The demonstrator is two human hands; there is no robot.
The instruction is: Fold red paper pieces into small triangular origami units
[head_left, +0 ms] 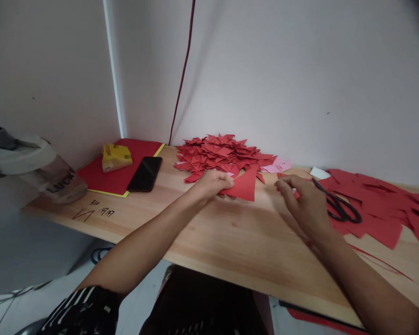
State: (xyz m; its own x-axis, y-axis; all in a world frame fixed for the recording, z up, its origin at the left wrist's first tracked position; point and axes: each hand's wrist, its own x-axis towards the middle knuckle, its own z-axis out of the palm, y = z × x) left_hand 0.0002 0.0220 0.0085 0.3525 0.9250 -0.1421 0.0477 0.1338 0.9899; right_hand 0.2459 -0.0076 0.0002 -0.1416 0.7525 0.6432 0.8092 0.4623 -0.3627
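My left hand (212, 183) pinches a piece of red paper (246, 186) by its left side, just above the wooden table. To its right, my right hand (307, 207) is closed with thumb and fingers together, a gap away from that paper. A bit of red shows behind its fingertips, but what they hold, if anything, I cannot make out. Black-handled scissors (342, 211) lie close beside my right hand, on loose red paper pieces (373, 200). Behind my left hand rises a heap of folded red paper pieces (216, 153).
Pink paper (279, 165) lies at the heap's right edge. Leftward are a black phone (145, 174), a yellow box (116, 158) on red and yellow sheets (99, 179), and a clear container marked LUCKY (61, 184). A dark red cord (184, 70) hangs along the wall.
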